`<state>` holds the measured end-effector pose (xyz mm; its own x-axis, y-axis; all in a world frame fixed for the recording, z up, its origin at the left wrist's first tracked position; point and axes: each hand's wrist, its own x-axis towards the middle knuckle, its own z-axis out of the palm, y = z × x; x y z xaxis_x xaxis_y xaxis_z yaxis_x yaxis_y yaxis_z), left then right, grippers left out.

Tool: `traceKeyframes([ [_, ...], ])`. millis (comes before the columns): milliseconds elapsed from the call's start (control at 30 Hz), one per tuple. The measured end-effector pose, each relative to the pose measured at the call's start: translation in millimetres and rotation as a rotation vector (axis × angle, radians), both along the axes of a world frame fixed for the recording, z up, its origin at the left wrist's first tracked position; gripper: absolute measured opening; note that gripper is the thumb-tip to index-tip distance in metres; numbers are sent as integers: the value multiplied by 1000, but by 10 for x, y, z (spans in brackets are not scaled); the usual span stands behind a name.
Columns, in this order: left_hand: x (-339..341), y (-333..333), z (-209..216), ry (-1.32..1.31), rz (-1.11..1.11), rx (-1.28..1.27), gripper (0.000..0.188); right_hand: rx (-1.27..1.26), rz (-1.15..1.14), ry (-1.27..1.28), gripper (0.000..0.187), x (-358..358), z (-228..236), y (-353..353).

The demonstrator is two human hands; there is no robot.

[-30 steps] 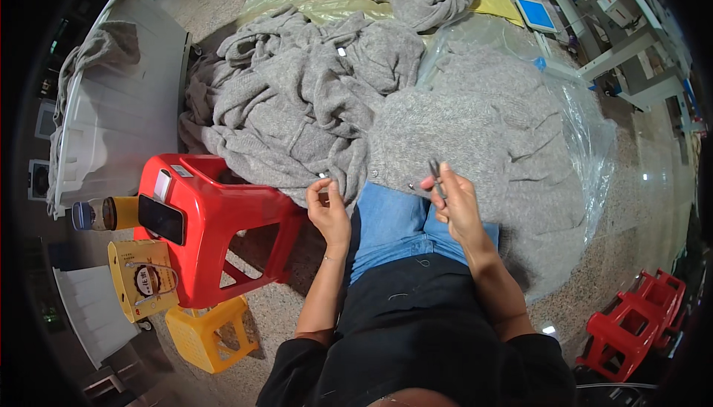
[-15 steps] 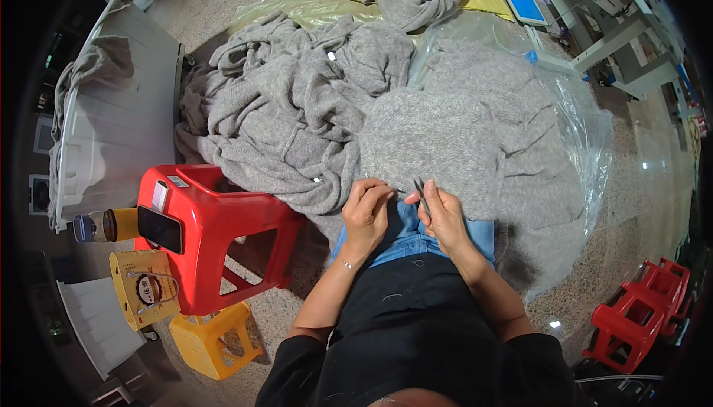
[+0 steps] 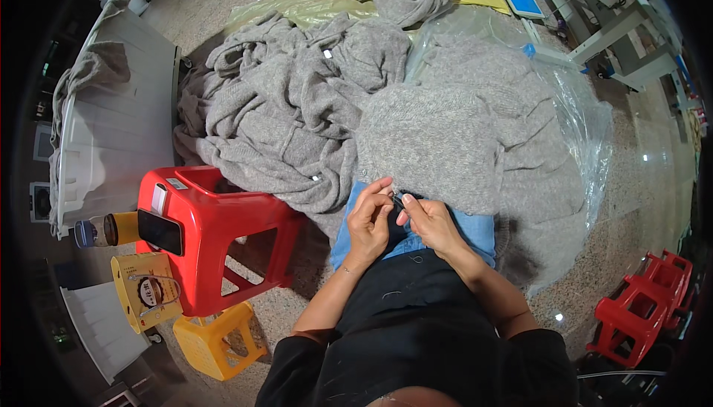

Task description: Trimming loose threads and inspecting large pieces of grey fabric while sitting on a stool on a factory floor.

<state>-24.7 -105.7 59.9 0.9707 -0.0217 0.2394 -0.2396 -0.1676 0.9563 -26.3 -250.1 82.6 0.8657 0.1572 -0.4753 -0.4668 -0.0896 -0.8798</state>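
Observation:
Over my lap my two hands meet at the near edge of a grey knitted garment (image 3: 427, 143). Fingers of my left hand (image 3: 369, 223) are pinched together, and what lies between them is too small to make out. Closed in my right hand (image 3: 433, 227) is a small dark pair of thread snips (image 3: 399, 200), its tip toward the left fingertips. The garment spreads from my blue jeans (image 3: 475, 238) outward over more grey knitwear. To the left lies a big crumpled heap of grey knitwear (image 3: 275, 114).
At my left stands a red stool (image 3: 223, 221) carrying a phone (image 3: 160, 231); a yellow paper bag (image 3: 141, 288) hangs beside it. A low yellow stool (image 3: 215, 344) and a white bin (image 3: 111, 117) are also left. Red stools (image 3: 631, 314) stand at right. Clear plastic sheeting (image 3: 587, 139) edges the knitwear.
My right hand has turned the snips from pointing up to pointing left, and come closer to my left hand. My left hand has shifted slightly; the garments have hardly moved.

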Motion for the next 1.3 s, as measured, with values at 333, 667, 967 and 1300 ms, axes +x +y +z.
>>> traceKeyframes([
  [333, 18, -25, 28, -141, 12, 116, 12, -103, -61, -72, 47, -30, -105, 35],
  [667, 11, -17, -16, -64, 14, 40, 5, -90, -95, -111, 44, -19, -127, 12],
  [967, 438, 186, -112, 322, 135, -528, 8, -667, -17, -693, 35, 173, 207, -348],
  [1300, 423, 148, -250, 118, 132, -246, 11, -595, -18, -602, 20, 157, 204, -451],
])
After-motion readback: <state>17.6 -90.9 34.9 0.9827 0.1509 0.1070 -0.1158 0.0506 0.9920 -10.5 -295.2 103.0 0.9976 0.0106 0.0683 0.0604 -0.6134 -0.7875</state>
